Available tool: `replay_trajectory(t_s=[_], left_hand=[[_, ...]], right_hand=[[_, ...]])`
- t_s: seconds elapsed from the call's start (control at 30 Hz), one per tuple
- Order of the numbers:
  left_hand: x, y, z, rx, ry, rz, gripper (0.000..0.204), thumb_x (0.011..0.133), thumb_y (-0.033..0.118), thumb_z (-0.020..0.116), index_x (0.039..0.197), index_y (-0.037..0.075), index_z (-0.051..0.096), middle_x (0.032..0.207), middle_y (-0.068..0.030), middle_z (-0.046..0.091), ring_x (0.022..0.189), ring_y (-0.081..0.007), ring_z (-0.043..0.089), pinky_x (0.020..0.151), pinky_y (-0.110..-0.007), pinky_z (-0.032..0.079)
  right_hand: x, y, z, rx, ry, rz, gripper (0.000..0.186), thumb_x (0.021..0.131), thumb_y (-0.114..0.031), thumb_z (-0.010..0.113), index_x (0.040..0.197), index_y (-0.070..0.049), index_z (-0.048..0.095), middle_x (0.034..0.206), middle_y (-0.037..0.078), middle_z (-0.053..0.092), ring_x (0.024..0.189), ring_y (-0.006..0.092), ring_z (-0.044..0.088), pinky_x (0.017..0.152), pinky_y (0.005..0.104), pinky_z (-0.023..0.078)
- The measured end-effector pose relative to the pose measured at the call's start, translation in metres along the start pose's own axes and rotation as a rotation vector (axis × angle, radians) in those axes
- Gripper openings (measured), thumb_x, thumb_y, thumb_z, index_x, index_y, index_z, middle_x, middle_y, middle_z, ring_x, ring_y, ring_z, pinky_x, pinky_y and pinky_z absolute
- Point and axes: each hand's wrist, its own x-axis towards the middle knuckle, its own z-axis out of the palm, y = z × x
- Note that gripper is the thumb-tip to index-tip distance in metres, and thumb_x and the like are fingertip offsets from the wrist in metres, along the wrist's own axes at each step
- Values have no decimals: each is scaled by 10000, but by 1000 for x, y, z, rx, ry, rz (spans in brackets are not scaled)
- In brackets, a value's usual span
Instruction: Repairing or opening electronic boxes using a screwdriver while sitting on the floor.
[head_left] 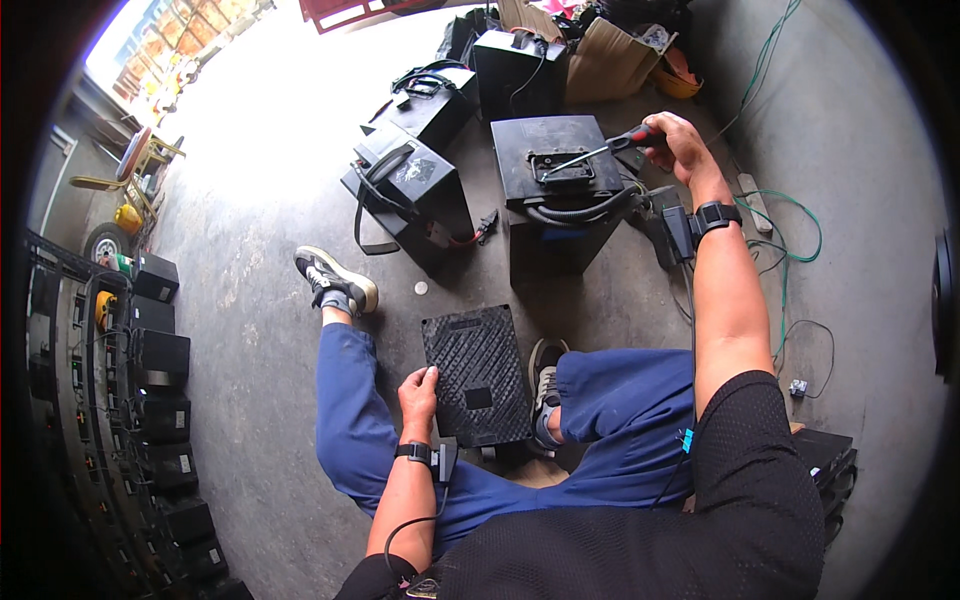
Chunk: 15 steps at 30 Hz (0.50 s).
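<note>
My right hand [678, 148] is closed round the red-and-black handle of a screwdriver [632, 138]. Its long metal shaft reaches left over the lid of a tall black battery case [555, 240], with the tip at the carrying handle [562, 168] on top. Thick black cables [580, 213] loop along the near side of that lid. Between my legs is a black box [478, 375] with a diagonally ribbed face. My left hand [418, 400] has its fingers curled at the box's left edge and seems to hold it there; part of the grip is hidden.
More black battery cases [415, 190] with cables stand ahead. Stacked black units [160, 357] line a rack at left. Green cable [790, 250] and a white power strip [752, 200] lie at right. A small round disc [421, 288] is on the floor. Cardboard [610, 65] leans at the back.
</note>
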Motion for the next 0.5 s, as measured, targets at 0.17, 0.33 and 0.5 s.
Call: replay_trajectory(t_s=[0.17, 0.33, 0.5], left_hand=[[-1, 0, -1, -20, -11, -7, 418, 904, 249, 713, 1167, -71, 661, 1056, -127, 712, 946, -167, 651, 848, -289, 501], [-3, 2, -2, -7, -10, -9, 422, 904, 249, 714, 1171, -72, 659, 1062, -130, 711, 949, -167, 651, 848, -287, 500], [0, 3, 2, -14, -2, -10, 425, 901, 246, 713, 1174, -75, 656, 1073, -136, 711, 967, -179, 655, 863, -292, 500]], right_hand=[[-2, -2, 2, 4, -26, 14, 160, 901, -260, 552, 953, -129, 627, 903, 47, 657, 599, 147, 614, 540, 299, 486], [-4, -2, 2, 7, 3, -8, 159, 898, -258, 554, 948, -126, 627, 898, 49, 663, 598, 145, 606, 546, 301, 486], [-3, -5, -4, 45, -3, -52, 166, 893, -262, 560, 947, -119, 624, 893, 50, 655, 602, 146, 598, 545, 294, 482]])
